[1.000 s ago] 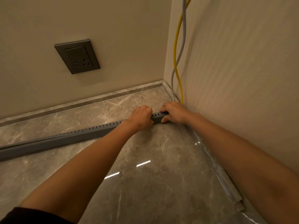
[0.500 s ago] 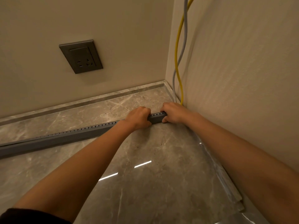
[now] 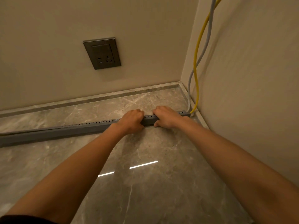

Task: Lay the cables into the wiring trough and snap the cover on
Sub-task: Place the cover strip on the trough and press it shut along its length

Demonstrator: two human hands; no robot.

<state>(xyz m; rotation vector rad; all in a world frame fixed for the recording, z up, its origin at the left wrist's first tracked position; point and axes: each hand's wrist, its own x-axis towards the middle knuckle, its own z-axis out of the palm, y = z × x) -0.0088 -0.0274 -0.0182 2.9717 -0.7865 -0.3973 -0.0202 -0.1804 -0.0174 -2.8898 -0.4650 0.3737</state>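
Note:
A long grey slotted wiring trough [image 3: 68, 130] lies on the marble floor, running from the left edge to the right wall. A yellow cable [image 3: 198, 52] and a grey cable [image 3: 204, 50] hang down the corner and enter the trough's right end. My left hand [image 3: 131, 121] is curled over the trough. My right hand [image 3: 165, 117] grips it just to the right, thumb on the near side. A short stretch of trough shows between the hands. The hands hide whatever lies in the trough there.
A dark grey wall socket [image 3: 102, 53] sits on the back wall above the floor. A stone skirting strip [image 3: 97, 98] runs along the back wall. The right wall [image 3: 250, 78] stands close beside my right arm. Glossy floor [image 3: 137, 175] spreads toward me.
Both hands have slid a little to the left along the trough, so its right end near the cables now shows. The view has shifted, with the socket further right.

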